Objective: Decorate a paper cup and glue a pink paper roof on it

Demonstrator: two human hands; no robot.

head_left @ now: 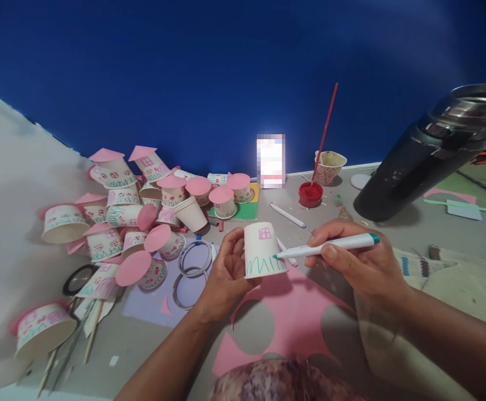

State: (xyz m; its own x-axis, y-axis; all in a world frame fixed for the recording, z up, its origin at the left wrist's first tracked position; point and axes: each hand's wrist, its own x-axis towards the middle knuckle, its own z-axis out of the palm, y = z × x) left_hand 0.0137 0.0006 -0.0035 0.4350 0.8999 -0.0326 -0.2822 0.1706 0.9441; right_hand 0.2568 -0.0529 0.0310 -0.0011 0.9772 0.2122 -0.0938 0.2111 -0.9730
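Note:
My left hand (226, 273) is closed around the side of a white paper cup (259, 245), which is held upside down above the table. A pink window is drawn near the cup's top, and green zigzag strokes run along its wide rim. Between the fingers of my right hand (357, 259) is a white marker (330, 245) with a green end. Its green tip touches the cup, or lies very close to it, at the right end of the strokes. Below both hands lies pink paper (293, 295) with round holes cut out.
Decorated cups with pink cone roofs (101, 242) crowd the left side. Tape rings (192, 273) rest on purple paper (142, 303). At the back stand a red paint pot (310, 195) with a stick and a patterned cup (329, 167). A black flask (413, 161) leans at right.

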